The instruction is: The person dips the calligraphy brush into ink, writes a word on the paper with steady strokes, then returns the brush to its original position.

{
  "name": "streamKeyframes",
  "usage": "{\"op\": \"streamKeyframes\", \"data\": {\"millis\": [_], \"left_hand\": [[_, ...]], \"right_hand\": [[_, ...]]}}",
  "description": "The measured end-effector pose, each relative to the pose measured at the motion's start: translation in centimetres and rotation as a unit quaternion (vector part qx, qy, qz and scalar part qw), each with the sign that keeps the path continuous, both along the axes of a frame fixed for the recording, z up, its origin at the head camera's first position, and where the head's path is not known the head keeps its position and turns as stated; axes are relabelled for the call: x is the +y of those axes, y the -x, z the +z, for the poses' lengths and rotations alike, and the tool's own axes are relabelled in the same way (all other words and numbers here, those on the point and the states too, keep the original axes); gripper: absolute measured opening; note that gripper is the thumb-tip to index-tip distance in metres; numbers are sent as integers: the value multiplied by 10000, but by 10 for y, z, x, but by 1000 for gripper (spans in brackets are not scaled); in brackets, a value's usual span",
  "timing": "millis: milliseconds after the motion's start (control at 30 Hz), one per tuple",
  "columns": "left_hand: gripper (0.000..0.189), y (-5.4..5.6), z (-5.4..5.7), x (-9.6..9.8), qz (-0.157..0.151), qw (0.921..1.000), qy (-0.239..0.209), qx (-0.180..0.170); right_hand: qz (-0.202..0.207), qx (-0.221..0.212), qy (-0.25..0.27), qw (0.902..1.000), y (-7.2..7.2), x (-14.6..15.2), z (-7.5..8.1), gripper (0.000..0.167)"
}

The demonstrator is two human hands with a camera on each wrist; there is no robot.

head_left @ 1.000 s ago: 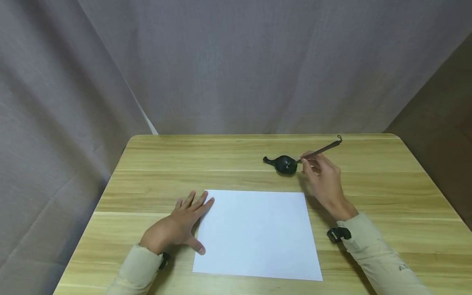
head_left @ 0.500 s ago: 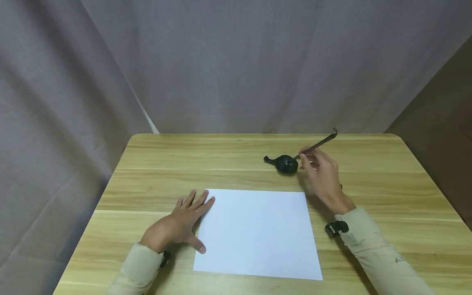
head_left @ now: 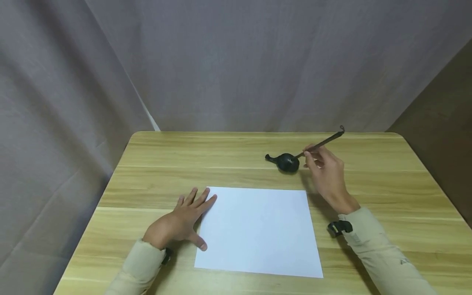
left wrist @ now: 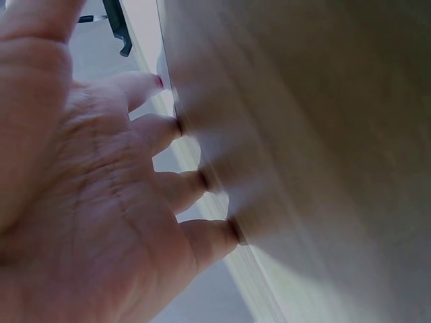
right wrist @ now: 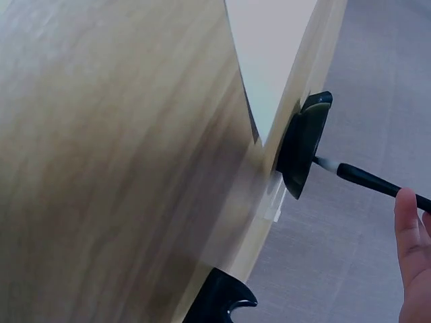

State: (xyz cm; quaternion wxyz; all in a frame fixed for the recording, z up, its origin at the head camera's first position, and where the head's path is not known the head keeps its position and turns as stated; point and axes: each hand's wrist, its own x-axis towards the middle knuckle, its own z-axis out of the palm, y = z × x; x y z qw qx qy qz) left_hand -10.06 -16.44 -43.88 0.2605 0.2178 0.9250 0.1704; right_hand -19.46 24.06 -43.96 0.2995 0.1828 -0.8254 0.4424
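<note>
My right hand (head_left: 328, 176) pinches a dark-handled writing brush (head_left: 322, 143) between thumb and fingers, its looped end up and to the right. The brush slants down to a black gourd-shaped ink dish (head_left: 287, 163). In the right wrist view, the pale bristles (right wrist: 327, 163) darken at the point, which meets the rim of the dish (right wrist: 306, 145). My left hand (head_left: 177, 223) lies with fingers spread along the left edge of a blank white sheet of paper (head_left: 258, 233). Its thumb and index fingertip overlap the sheet; in the left wrist view the fingertips (left wrist: 225, 235) touch down.
The wooden table (head_left: 206, 153) carries the sheet and the dish behind its right half. A grey curtain (head_left: 236, 69) hangs beyond the far edge. A glossy black curved piece (right wrist: 215, 296) shows low in the right wrist view.
The brush tip has gone left into the dish, then back toward its right side, the right hand shifting with it. The left hand has stayed in place on the paper's edge.
</note>
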Motion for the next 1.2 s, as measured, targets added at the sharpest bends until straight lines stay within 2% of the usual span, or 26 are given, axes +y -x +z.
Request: {"op": "streamKeyframes", "data": {"millis": [233,500,900,1200], "left_hand": [[138,1,0,5,-1,10000,-19,6],[136,0,1,8,-9,9999,80,113],[147,-2,7,0,-47,9999,165,26],[146,1,8,3,-167,9991,330,189]], "right_hand": [[18,-151,-32,9999,-4,2,-2,10],[91,52,135,9999,-5,3,6,11],[-60,-308,-185,9993,-3,1,0,10],[22,7,-54,10000,-5,2,13,12]]}}
